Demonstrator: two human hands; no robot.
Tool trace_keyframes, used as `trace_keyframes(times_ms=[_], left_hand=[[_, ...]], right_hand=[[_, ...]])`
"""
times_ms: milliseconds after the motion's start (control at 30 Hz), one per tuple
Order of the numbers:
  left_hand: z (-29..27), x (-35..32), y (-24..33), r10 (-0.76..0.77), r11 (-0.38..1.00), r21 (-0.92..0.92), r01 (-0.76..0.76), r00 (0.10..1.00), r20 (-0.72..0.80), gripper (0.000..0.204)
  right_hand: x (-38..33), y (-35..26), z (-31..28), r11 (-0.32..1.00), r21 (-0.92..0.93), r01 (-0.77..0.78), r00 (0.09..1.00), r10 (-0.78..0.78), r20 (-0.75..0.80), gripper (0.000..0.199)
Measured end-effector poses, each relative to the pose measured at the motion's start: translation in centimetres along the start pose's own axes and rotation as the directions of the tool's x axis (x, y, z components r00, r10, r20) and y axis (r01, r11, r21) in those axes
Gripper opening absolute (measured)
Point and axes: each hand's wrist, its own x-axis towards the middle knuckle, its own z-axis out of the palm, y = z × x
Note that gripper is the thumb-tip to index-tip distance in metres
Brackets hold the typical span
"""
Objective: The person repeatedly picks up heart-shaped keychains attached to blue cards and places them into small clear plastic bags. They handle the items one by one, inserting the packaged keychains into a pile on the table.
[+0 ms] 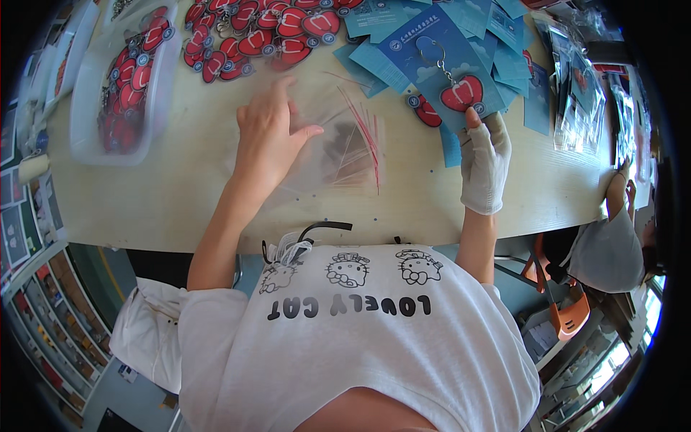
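White knitted fabric forms a glove (482, 193) on the right hand (486, 153), leaving the thumb tip bare. Its grip is closed on a flat, smooth, blue rectangular card (409, 47), thumb on the face near the lower edge. A glossy red, rounded pendant with a dark outline (461, 93) lies against that card, joined by a short silvery metal chain to a thin round ring (432, 49).

The card is raised over the right part of the pale wood-grain counter (410, 209), above loose blue cards (517, 72). Its long axis slants from upper left to lower right; ring and chain follow that slant, with the pendant at the lower end, just above the thumb.

The bare left hand (270, 129) has its grip released, fingers loosely spread and thumb pointing right, beside limp, clear plastic bags with thin red lines (353, 155). Beyond it sits a heap of similar red pendants (255, 39); farther left, a translucent, round-cornered plastic tub (86, 133) holds more.
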Motion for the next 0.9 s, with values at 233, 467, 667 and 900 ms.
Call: trace_keyframes(times_ms=[233,467,667,900], left_hand=[[-0.7,1.1,-1.6,0.234,0.956,-0.143,-0.256,0.960,-0.155,0.022],[-3.7,3.4,-0.8,0.075,0.771,-0.623,0.135,0.951,0.299,0.006],[-4.4,5.5,1.2,0.142,0.741,-0.617,0.264,0.837,0.529,0.011],[-3.3,6.1,1.6,0.253,0.655,-0.712,0.253,0.814,0.523,0.013]], right_hand=[[0.3,-0.9,-0.6,0.993,-0.108,0.052,0.999,-0.054,-0.011,0.032],[3.3,-3.8,-0.6,0.941,-0.292,0.168,0.982,-0.135,0.132,0.026],[4.4,-5.4,0.1,0.962,-0.251,0.111,0.960,-0.039,0.276,0.026],[4.3,-7.9,-1.8,0.852,-0.490,0.187,0.895,0.059,0.443,0.044]])
